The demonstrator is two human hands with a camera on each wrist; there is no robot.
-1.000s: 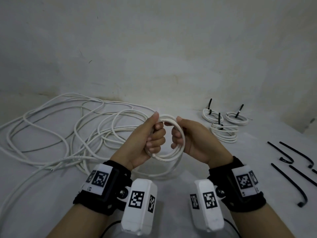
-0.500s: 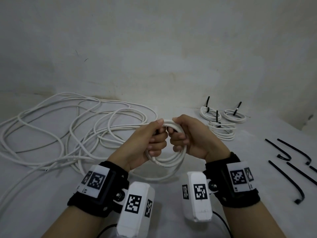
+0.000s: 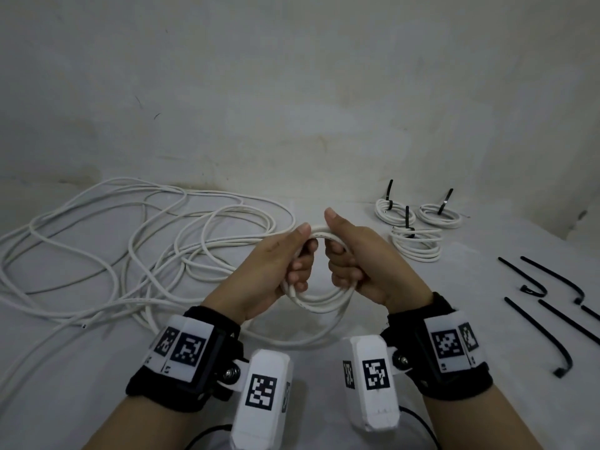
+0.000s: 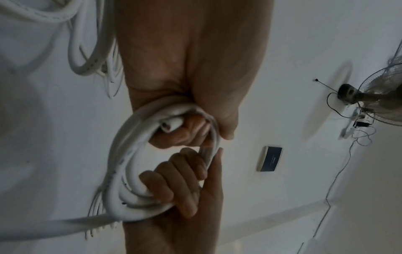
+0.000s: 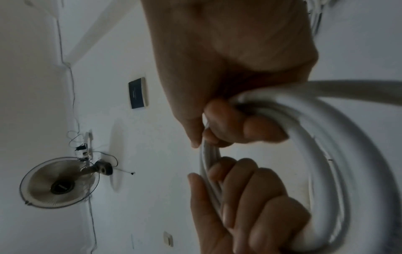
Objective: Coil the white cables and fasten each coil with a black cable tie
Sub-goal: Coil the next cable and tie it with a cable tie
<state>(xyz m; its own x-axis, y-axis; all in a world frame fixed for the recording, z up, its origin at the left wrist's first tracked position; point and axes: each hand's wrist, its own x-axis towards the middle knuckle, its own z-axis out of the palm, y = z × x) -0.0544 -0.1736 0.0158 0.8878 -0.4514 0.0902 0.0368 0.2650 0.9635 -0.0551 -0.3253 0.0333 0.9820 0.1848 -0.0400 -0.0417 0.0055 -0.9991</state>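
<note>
The white bench (image 3: 81, 368) fills the lower half of the head view. Sprawled across its left side lies the loose white cable (image 3: 107, 254), a big tangle of wide loops, one strand running from it toward the hands.

Up in the middle, above the bench, the two hands meet on a small coil (image 3: 321, 297) of that cable. The left hand (image 3: 269, 274) has its fingers curled round the coil's left side, thumb laid along the top. The right hand (image 3: 360, 264) wraps its fingers round the right side, thumb sticking up, and the two sets of knuckles sit just beside each other. The left wrist view shows several turns bunched through both fists, and a cut cable end (image 4: 168, 126) poking out by the left fingers.

Beyond the right hand, near the wall, rest three finished coils (image 3: 417, 243), each cinched with a black tie whose tail stands up. Far right on the bench lie the spare black cable ties (image 3: 539, 332), apart from everything else, some bent at their ends.
</note>
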